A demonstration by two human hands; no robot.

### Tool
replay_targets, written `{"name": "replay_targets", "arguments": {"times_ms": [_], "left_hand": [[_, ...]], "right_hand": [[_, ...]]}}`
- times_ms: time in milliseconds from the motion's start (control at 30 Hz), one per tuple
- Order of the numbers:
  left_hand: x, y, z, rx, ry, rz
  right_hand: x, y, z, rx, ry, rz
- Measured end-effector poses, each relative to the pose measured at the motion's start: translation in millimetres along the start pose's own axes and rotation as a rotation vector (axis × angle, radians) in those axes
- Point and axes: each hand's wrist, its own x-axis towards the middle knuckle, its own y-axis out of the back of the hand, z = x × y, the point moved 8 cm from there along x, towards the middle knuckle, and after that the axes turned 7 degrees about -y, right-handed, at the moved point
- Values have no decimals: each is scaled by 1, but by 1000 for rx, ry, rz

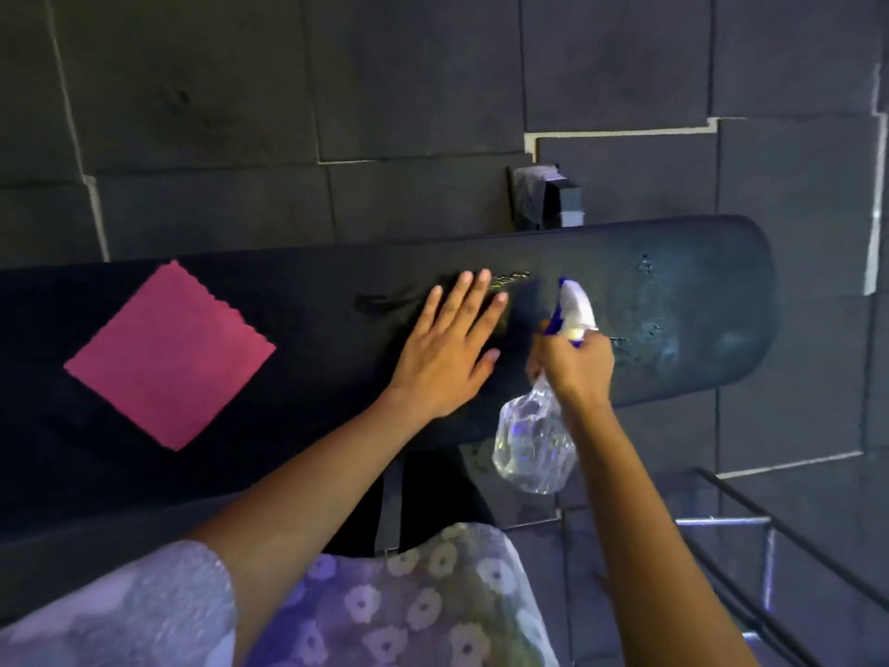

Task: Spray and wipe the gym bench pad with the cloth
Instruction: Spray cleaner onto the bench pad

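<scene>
Bench pad: the long black padded gym bench pad lies across the picture from the left edge to a rounded end on the right. It sits over a floor of big dark grey tiles.
Wet part: the rounded right end of the bench pad looks shiny and misty, with small specks on it.
Cloth: the square pink cloth with wavy edges lies flat on the left part of the bench pad, turned like a diamond. No hand touches it.
Left hand: the left hand rests palm down on the bench pad, to the right of the cloth and well apart from it. Its fingers are spread wide and it holds nothing.
Right hand: the right hand is just to the right of the left hand, over the front half of the bench pad. It is wrapped tight around the neck of the spray bottle.
Spray bottle: the clear plastic spray bottle with a white and blue top is tipped. Its top points toward the far side of the bench pad, and its clear body hangs out past the front edge.
Writing: small gold marks sit on the bench pad by the left fingertips. They are too blurry to read.
Behind the bench pad: a dark metal bench leg sticks out at the far side.
Front of the bench pad: a pale flowered dress fills the bottom of the picture.
</scene>
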Motion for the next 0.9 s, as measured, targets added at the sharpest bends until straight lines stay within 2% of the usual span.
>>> {"name": "replay_targets", "arguments": {"times_ms": [167, 267, 367, 467, 600, 733, 900], "left_hand": [[60, -9, 63, -18, -173, -114], [67, -19, 80, 7, -196, -160], [58, -26, 83, 16, -175, -132], [31, -29, 82, 21, -141, -87], [-10, -28, 58, 36, -5, -24], [-54, -20, 15, 70, 218, 17], [-106, -12, -30, 72, 385, 58]], "right_hand": [[55, 92, 18, 56, -52, 225], [78, 134, 35, -5, -69, 296], [82, 159, 50, -54, -111, 356], [64, 138, 64, -303, -66, 228], [7, 62, 85, -549, 129, -116], [-39, 8, 87, -547, 179, -260], [-80, -43, 71, -555, 308, -385]]}}
